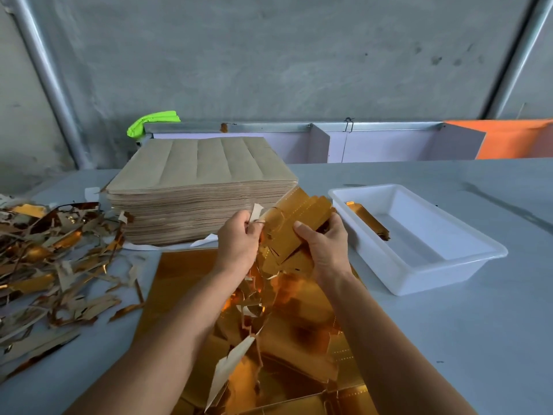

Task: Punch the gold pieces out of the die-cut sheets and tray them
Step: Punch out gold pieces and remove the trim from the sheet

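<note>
While both forearms reach forward over the table (pixel 449 339), the right hand (pixel 324 245) grips a bunch of gold pieces (pixel 294 218) and the left hand (pixel 238 239) pinches torn waste strips (pixel 254 298) dangling below. A gold sheet (pixel 179 274) lies flat underneath. The white tray (pixel 419 274), just right, holds a few pieces already. Brown sheet stack (pixel 197 187) behind, scrap pile (pixel 51 256) left, concrete wall (pixel 269 55) beyond. Can't count the gripped pieces.
</note>
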Tool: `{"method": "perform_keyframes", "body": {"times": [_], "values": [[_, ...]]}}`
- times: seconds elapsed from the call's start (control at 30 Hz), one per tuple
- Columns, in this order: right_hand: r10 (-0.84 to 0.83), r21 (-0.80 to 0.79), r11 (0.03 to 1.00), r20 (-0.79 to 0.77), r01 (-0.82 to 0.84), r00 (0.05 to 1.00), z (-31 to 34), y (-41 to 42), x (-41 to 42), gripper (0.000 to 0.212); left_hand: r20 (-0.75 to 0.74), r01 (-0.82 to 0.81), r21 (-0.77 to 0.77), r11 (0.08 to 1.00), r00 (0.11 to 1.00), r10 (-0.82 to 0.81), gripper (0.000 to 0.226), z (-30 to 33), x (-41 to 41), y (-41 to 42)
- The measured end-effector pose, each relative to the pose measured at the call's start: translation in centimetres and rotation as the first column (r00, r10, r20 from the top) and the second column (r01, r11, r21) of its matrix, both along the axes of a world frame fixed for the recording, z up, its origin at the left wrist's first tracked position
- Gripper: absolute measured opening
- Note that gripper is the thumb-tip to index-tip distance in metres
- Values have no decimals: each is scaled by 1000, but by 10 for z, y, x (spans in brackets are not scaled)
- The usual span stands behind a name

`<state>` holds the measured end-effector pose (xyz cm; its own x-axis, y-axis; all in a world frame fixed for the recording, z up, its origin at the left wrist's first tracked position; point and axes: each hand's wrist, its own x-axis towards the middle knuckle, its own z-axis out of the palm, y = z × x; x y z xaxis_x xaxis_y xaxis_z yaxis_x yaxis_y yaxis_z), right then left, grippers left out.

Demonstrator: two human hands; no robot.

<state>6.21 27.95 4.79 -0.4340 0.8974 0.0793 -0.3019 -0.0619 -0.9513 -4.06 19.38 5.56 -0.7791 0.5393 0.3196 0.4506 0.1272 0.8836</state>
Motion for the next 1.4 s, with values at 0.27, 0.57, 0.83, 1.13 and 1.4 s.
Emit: {"method": "perform_keyframes", "body": {"times": [0.27, 0.57, 0.83, 1.13, 1.4], "values": [[-201, 350, 932, 287, 93, 936, 4, 26, 28, 76, -358, 27, -142, 989, 931, -77, 20, -2, -3, -3], [-363, 491, 863, 443, 117, 820, -4, 56, 80, 107, -348, -57, -863, 501, 787, -509, 74, -36, -1, 1], [-462, 452, 860, 499, 235, 733, -14, 55, 89, 33, -250, 114, -824, 555, 807, -536, 11, -52, -14, -9], [-429, 439, 875, 508, 203, 747, -27, 35, 82, 31, -158, 296, -782, 548, 757, -634, 52, -54, 5, 7], [-414, 352, 900, 501, 259, 760, -30, 35, 85, 13, -4, 434, -618, 656, 832, -554, 14, -52, -4, 3]]}}
